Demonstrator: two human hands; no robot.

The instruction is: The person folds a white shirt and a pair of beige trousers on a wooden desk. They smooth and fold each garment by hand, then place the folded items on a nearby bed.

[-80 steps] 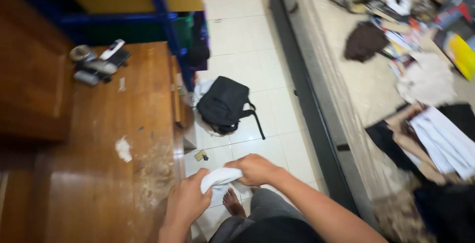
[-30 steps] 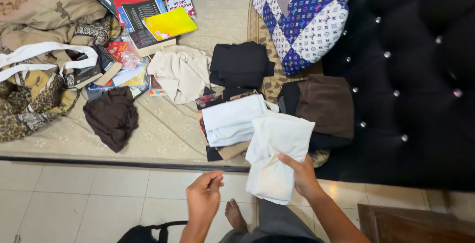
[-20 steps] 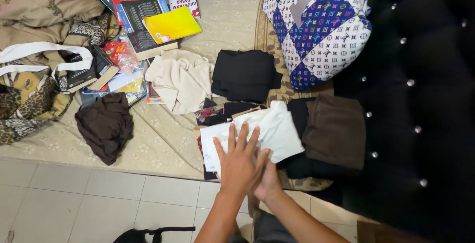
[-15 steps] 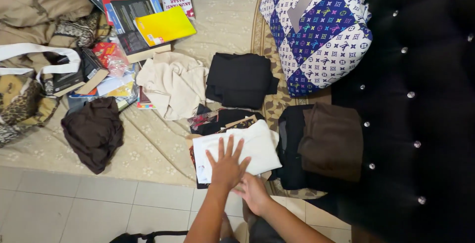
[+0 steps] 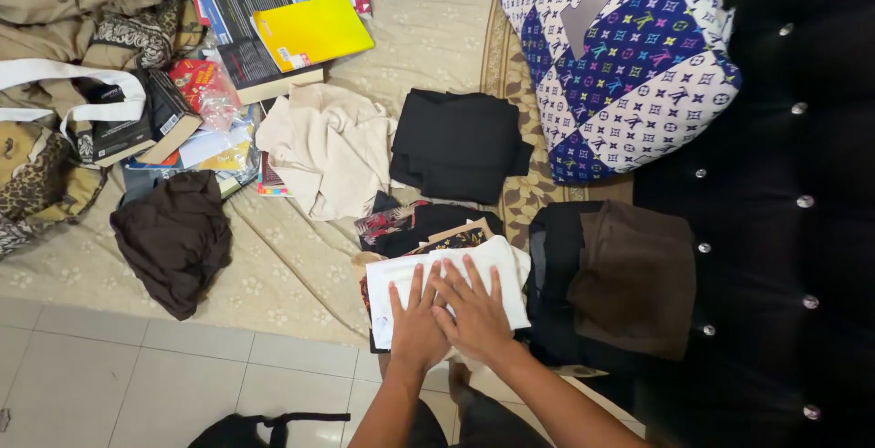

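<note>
Your folded white cloth lies at the mattress edge, on top of a patterned dark pile. Its long axis runs left-right, tilted slightly up toward the right. It is soft, smooth fabric in a rectangular fold. Your 2 hands press flat on it, fingers spread, gripping nothing: left hand beside right hand, overlapping slightly. A folded brown garment sits just right.

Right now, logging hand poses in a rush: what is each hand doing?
Left hand: open, flat on the folded white cloth.
Right hand: open, flat on the same cloth.
</note>
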